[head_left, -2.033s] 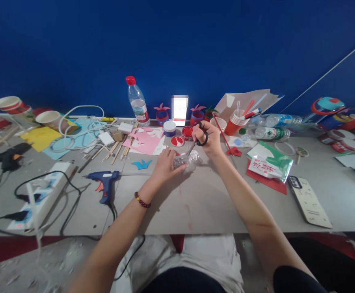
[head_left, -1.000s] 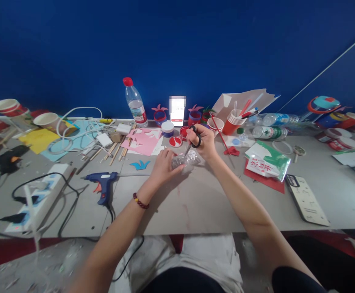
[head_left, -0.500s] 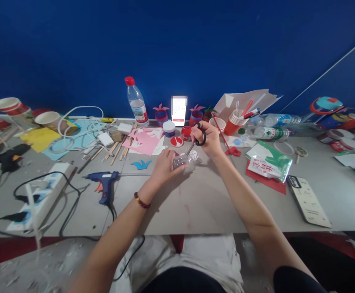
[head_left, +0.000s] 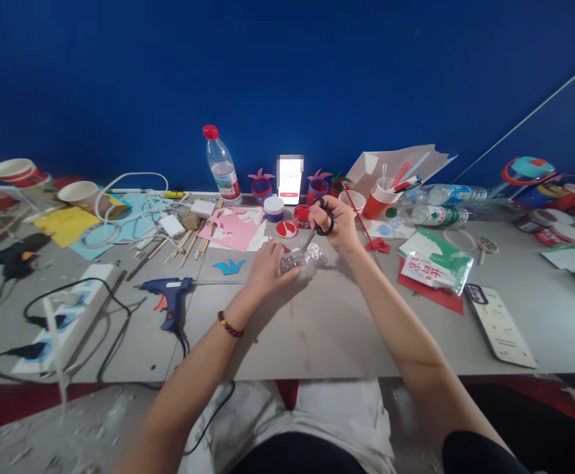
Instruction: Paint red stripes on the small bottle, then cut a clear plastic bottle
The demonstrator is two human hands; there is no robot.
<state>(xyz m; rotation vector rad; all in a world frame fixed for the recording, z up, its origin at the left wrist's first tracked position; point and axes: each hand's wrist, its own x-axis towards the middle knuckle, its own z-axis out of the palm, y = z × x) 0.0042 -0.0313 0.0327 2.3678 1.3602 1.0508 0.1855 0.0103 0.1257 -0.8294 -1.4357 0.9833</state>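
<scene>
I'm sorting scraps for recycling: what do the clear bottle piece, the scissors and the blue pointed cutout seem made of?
Clear bottle piece: likely glossy plastic; transparent with ribs and highlights.
Scissors: rounded black handles, perhaps plastic; slim grey blades, probably metal; finish too small to judge.
Blue cutout: matte, evenly coloured; foam sheet or card, I cannot tell.

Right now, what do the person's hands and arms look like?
The left hand and right hand wear no gloves. A bracelet of dark red beads, with a yellow one, circles the left wrist. A dark sleeve shows high on the right arm.
</scene>
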